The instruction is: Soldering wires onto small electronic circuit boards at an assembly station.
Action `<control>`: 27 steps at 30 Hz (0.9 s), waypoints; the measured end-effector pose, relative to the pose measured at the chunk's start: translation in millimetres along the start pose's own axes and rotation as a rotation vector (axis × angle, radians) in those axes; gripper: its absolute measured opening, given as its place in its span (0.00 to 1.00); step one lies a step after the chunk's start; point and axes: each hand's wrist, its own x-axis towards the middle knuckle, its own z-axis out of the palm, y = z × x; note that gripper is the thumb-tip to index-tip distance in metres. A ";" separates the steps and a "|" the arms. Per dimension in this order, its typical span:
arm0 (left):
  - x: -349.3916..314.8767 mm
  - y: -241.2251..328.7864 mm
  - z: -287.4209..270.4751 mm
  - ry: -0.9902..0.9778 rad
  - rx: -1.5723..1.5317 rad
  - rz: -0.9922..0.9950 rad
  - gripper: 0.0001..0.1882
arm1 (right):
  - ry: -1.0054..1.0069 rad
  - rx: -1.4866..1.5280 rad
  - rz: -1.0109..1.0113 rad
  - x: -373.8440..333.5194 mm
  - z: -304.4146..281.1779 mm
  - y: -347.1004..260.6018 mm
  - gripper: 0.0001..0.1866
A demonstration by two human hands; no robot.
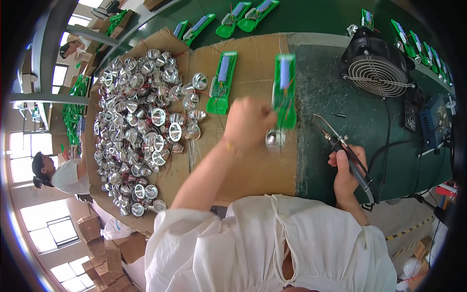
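Head view: with the left hand point(250, 119), blurred and with fingers curled in, hovers over a brown cardboard sheet point(238, 170). Cannot tell, through the blur, whether holding anything there. Just right of that hand, finds the first green housing point(284, 95), laid lengthwise away from the body, with a pale blue cylinder point(284, 73) in the far end and reddish and dark wires toward the near end. Cannot tell whether touching or merely passing over its edge.

Just below and right of the left hand, at the near end of that housing, sees a silvery reflector cup point(275, 139). Beyond the same hand and to its left, sees a second green housing point(220, 88), likewise fitted with a blue cylinder. Farther left, meets a broad heap of reflector cups point(136, 126), some with thin red wires.

With the right hand point(348, 168), holds a soldering iron point(336, 145) by its black grip, tip pointed away and leftward, apart from the first housing. Beyond the right hand, sees a dark green bench top point(323, 73) strewn with small bits, and a black fan point(377, 73) with a round wire guard. Right of that hand, sees a blue box point(430, 121). Far beyond the left hand, sees a row of green housings point(238, 19).
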 end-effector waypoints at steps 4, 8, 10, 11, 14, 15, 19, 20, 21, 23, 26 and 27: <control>141.6 15.0 -10.8 0.118 0.240 0.087 0.09 | -0.037 -0.021 0.006 -4.7 9.8 -2.8 0.08; 219.2 -10.6 -18.3 0.343 0.027 0.039 0.26 | -0.086 -0.009 0.087 -5.9 8.6 -4.9 0.09; 199.8 2.0 -31.5 0.323 0.143 0.129 0.30 | -0.080 0.005 0.135 -3.2 0.0 -4.3 0.12; 186.1 -1.5 -40.6 0.406 0.280 0.235 0.29 | -0.066 0.007 0.137 -3.2 -2.4 -6.1 0.12; 115.9 -23.5 -61.0 0.424 0.616 0.266 0.26 | -0.093 0.007 0.125 -1.8 -4.1 -6.2 0.11; 90.5 -34.0 -63.6 0.355 0.663 0.199 0.26 | -0.118 0.003 0.134 -1.3 -3.1 -8.5 0.11; 24.0 -68.0 -33.7 0.229 0.540 0.203 0.30 | -0.130 -0.022 0.075 -1.4 6.8 -12.6 0.08; 9.5 -53.7 -31.7 0.241 0.592 0.192 0.30 | -0.123 -0.010 0.050 -3.1 8.8 -12.4 0.08; 0.8 -40.6 -20.6 0.219 0.525 0.158 0.30 | -0.097 -0.011 0.028 -3.0 9.2 -8.1 0.08; -16.9 -15.3 -3.0 0.177 0.399 0.133 0.29 | -0.027 -0.030 -0.040 -2.1 7.1 -3.4 0.09; -43.6 -6.1 6.1 0.172 0.307 0.147 0.29 | 0.020 -0.046 -0.058 -3.7 7.5 -2.5 0.10; -49.4 -7.6 2.8 0.267 0.210 0.178 0.28 | 0.030 -0.048 -0.063 -5.5 6.5 -1.7 0.10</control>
